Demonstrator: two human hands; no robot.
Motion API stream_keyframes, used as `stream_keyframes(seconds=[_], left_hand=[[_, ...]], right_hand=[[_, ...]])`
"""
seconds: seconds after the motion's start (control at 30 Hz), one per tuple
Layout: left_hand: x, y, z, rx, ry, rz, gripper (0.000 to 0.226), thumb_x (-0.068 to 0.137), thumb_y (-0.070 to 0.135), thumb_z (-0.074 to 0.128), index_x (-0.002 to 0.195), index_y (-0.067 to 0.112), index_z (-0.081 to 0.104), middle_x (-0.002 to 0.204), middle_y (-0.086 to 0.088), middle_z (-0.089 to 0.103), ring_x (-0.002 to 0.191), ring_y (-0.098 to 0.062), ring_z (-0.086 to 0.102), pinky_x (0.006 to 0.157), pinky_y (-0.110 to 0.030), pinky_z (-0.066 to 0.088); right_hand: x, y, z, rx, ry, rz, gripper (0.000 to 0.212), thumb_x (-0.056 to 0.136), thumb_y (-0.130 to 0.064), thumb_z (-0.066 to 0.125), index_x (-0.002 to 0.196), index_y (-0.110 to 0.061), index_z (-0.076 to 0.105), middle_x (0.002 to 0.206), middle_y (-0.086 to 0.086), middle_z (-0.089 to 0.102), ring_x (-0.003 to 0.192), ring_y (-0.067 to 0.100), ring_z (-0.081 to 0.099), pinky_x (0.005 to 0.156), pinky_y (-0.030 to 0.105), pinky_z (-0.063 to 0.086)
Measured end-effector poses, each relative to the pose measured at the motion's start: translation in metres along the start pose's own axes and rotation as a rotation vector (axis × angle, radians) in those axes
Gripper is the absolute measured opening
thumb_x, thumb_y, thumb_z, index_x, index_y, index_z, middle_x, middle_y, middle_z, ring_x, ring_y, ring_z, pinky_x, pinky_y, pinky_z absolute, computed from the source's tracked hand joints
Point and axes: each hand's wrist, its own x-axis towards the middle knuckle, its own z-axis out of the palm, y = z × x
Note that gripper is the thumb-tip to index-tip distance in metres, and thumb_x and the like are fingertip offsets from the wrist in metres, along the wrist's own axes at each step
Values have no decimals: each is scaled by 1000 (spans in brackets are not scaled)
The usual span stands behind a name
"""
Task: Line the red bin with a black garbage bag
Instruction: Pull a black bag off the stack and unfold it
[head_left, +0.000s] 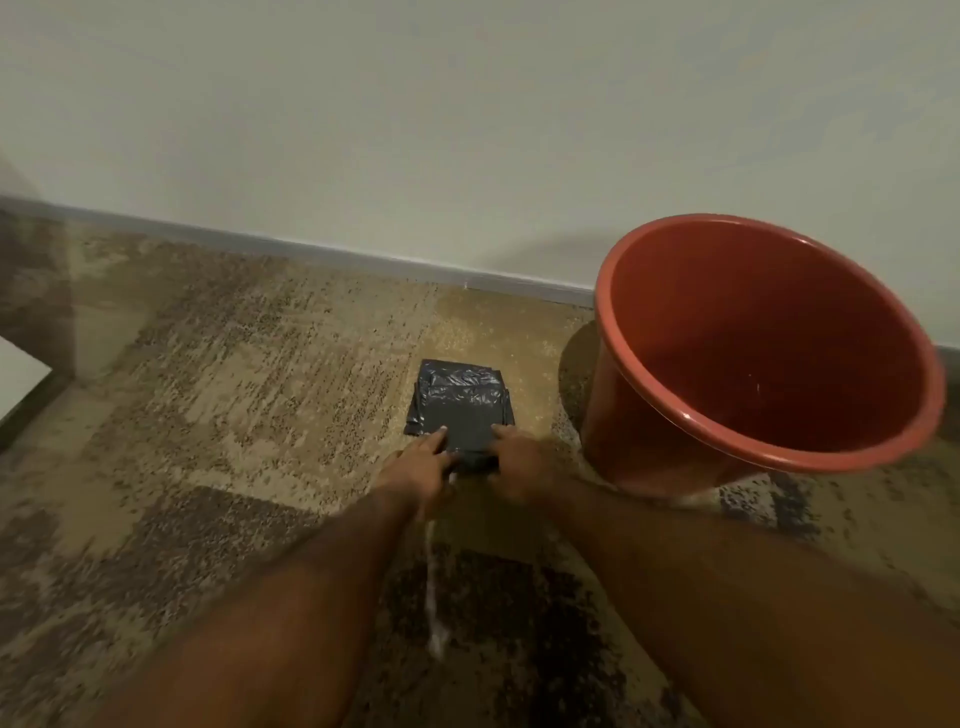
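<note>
A folded black garbage bag (458, 399) lies flat on the patterned carpet in the middle of the view. My left hand (420, 470) grips its near left corner and my right hand (519, 462) grips its near right corner; both have fingers over the bag's near edge. The red bin (862, 447) stands upright to the right of the bag, close to the wall, with nothing visible inside it. Both forearms reach in from the bottom of the frame.
A pale wall with a grey skirting board (332, 254) runs behind the bag and bin. A white object's corner (21, 379) shows at the far left edge. Brown and beige carpet (218, 374) covers the floor.
</note>
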Motion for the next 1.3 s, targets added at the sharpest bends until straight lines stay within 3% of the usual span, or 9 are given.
stream_keyframes(seconds=[0.13,0.27,0.47,0.6,0.77,1.03,1.1,1.2,1.3], left_hand=[[11,-5,1,106,-98,20,63,95,48,49,154,38,27,168,1,1,153,-27,6,120,-51,10],[14,-5,4,159,-16,41,70,93,46,53,155,23,30,166,1,16,151,-23,16,120,-47,14],[15,-4,-19,74,329,148,40,91,28,60,130,19,60,138,-1,57,118,-19,57,103,-31,44],[15,2,-48,-111,508,210,25,92,18,58,115,18,67,117,0,67,99,-17,63,84,-27,52],[4,1,-99,-329,648,258,25,89,9,63,111,20,70,108,0,72,97,-16,64,88,-32,53],[-36,-16,-190,-643,763,243,16,91,18,67,105,23,71,89,8,69,81,-6,67,74,-28,56],[-42,-15,-214,-673,749,239,9,92,23,65,96,21,73,81,6,71,73,-5,66,68,-29,53],[-63,-3,-253,-739,775,278,13,92,30,65,80,28,71,72,9,69,63,1,62,63,-23,50],[-80,20,-287,-862,762,334,16,91,30,67,76,27,71,64,10,70,61,-2,65,58,-19,53]], right_hand=[[7,-3,12,-232,-76,-65,64,92,-33,60,151,-25,39,167,5,9,153,30,11,123,48,14],[12,-2,18,-350,-33,-80,71,92,-31,59,154,-14,29,165,7,21,152,27,16,124,48,9],[13,-3,-1,-64,247,-41,44,84,-22,62,128,-16,55,127,5,57,124,24,50,116,41,25],[16,-6,-21,107,394,37,43,84,-24,67,125,-20,55,120,0,58,114,21,52,102,36,41],[14,-24,-53,277,526,77,17,96,-27,56,109,-23,67,91,-6,64,88,16,63,73,30,51],[-10,-82,-157,472,511,-144,9,92,-25,66,87,-19,71,72,-3,62,68,13,58,61,26,43],[-18,-89,-184,555,512,-206,21,88,-24,72,73,-10,66,65,2,59,62,17,53,60,28,39],[-44,-95,-227,703,526,-251,36,86,-21,74,77,12,63,68,16,56,65,23,52,63,33,41],[-64,-97,-263,821,608,-263,37,87,-19,73,80,15,60,72,25,56,68,24,52,65,39,46]])
